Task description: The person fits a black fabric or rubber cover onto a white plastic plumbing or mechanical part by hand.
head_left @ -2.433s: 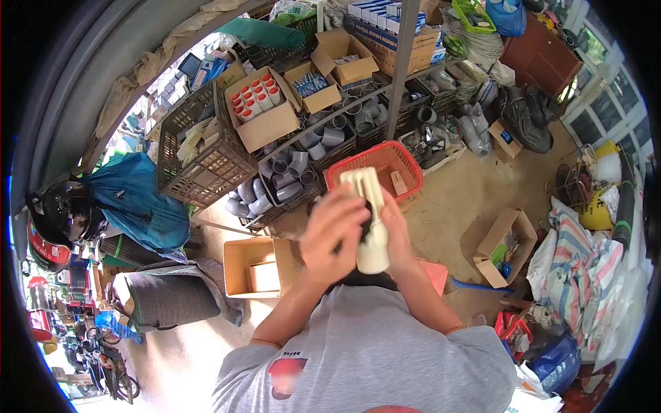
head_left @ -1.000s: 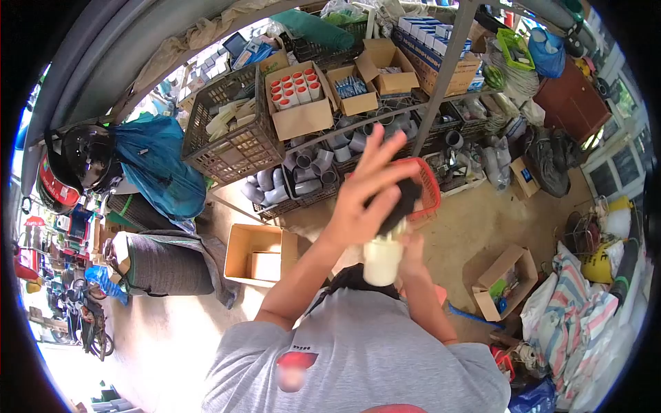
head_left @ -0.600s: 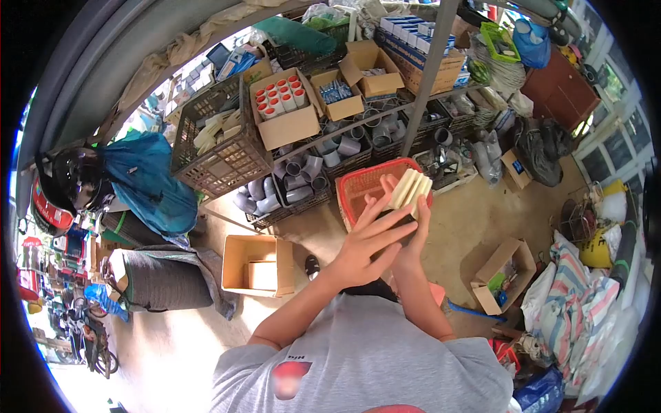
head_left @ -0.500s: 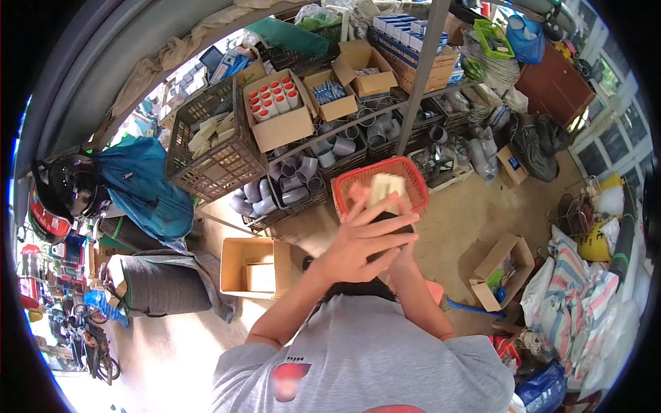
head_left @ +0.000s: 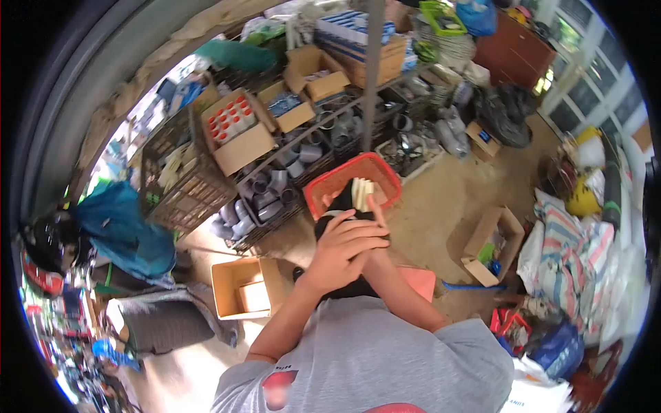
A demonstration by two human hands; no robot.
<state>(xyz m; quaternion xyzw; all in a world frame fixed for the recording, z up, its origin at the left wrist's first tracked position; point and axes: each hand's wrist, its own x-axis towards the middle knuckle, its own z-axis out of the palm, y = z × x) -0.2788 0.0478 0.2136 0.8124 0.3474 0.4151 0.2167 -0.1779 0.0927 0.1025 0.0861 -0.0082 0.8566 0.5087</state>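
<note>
My left hand [head_left: 346, 249] lies across my right hand, its fingers stretched out. My right hand [head_left: 376, 230] is mostly covered by it, with one finger pointing up along a small bundle of cream strips [head_left: 363, 194]. The bundle stands up from my right hand, which appears closed on it; the lower ends are hidden. Just behind my hands sits a red plastic basket [head_left: 318, 180]. Dark cloth on my legs shows beneath the hands.
Crates of grey pipe fittings [head_left: 272, 186] line the rack, beside a metal post [head_left: 372, 82]. Above them stands a carton of red-capped bottles [head_left: 241, 148]. Open cardboard boxes lie on the floor at left [head_left: 224, 289] and right [head_left: 475, 265]. Striped sacks [head_left: 568, 241] are heaped at the right.
My view has shifted and turned. My left hand's spread fingers have come closer together over my right hand. The cream strips, blurred before, now show as separate pieces.
</note>
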